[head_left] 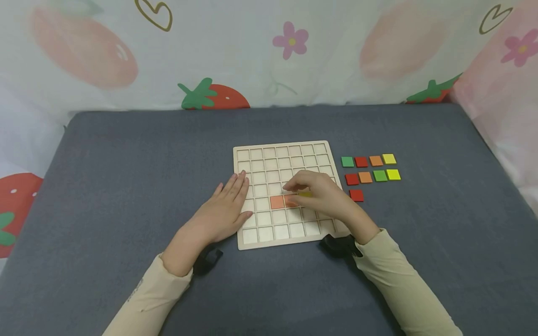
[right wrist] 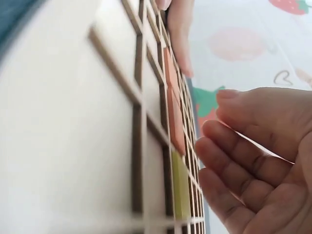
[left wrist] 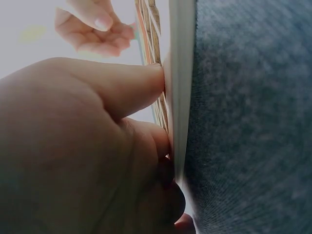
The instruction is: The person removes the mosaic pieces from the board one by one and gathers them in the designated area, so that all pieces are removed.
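Observation:
A square wooden grid board [head_left: 281, 143] lies on the table with two orange tiles [head_left: 276, 202] and a yellow tile [right wrist: 180, 187] side by side in one row of cells. My left hand [head_left: 222, 210] rests along the board's left edge, fingers extended and thumb on the rim, as the left wrist view also shows. Over the middle of the board hovers my right hand [head_left: 321, 193], its fingers loosely bent above the orange and yellow tiles. In the right wrist view nothing shows between thumb and fingers, and the fingertips are just off the grid.
Right of the board lie loose tiles in rows: green [head_left: 347, 162], red [head_left: 361, 162], orange [head_left: 376, 161] and yellow [head_left: 389, 159] among them. The grey cloth-covered table [head_left: 126, 186] ends at a fruit-printed curtain [head_left: 260, 56] behind.

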`<state>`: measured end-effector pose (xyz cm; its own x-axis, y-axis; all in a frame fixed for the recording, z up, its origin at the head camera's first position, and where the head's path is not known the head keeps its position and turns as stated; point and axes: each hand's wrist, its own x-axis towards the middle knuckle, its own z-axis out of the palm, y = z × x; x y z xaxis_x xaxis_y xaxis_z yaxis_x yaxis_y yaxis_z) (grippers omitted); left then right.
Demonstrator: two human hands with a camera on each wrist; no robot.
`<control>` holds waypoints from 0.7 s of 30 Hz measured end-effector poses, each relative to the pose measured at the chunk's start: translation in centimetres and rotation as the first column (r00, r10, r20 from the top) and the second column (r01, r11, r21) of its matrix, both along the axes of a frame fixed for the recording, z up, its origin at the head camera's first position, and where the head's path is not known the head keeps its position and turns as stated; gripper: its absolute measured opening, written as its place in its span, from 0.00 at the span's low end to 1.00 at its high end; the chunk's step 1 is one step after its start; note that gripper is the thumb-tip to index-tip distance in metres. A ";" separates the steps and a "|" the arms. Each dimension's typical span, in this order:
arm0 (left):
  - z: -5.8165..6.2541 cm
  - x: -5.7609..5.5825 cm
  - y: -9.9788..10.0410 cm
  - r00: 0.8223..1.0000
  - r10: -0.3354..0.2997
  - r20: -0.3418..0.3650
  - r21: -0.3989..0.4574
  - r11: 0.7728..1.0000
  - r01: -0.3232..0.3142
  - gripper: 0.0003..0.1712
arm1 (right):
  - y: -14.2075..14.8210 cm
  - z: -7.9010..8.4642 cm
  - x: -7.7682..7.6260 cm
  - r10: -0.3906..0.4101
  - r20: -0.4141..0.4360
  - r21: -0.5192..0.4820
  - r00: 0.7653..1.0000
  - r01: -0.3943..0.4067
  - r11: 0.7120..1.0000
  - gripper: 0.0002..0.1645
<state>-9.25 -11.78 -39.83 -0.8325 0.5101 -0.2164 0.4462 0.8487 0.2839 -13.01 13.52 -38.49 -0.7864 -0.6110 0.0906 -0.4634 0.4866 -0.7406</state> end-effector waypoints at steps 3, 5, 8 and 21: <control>0.0 0.0 0.0 1.000 -0.001 0.006 -0.005 1.000 0.001 0.42 | -0.6 -0.2 -0.3 0.031 -0.008 0.012 0.999 -0.031 0.999 0.13; 0.0 0.0 -0.1 1.000 -0.004 0.010 -0.008 1.000 0.004 0.42 | -0.9 -0.3 -0.5 0.037 -0.025 0.030 0.999 -0.037 0.999 0.13; 0.0 -0.1 0.0 1.000 -0.008 0.016 -0.012 1.000 0.008 0.42 | -1.1 -0.5 -0.7 0.036 -0.042 0.053 0.998 -0.033 0.998 0.13; 0.3 -0.1 0.0 1.000 -0.006 0.026 -0.017 1.000 0.007 0.42 | -1.5 -0.9 -0.7 0.037 -0.056 0.089 0.998 -0.032 0.996 0.13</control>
<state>-9.35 -11.80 -39.57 -0.8231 0.5114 -0.2470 0.4442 0.8507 0.2810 -13.69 12.00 -39.36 -0.7597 -0.6454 0.0798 -0.5218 0.5318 -0.6670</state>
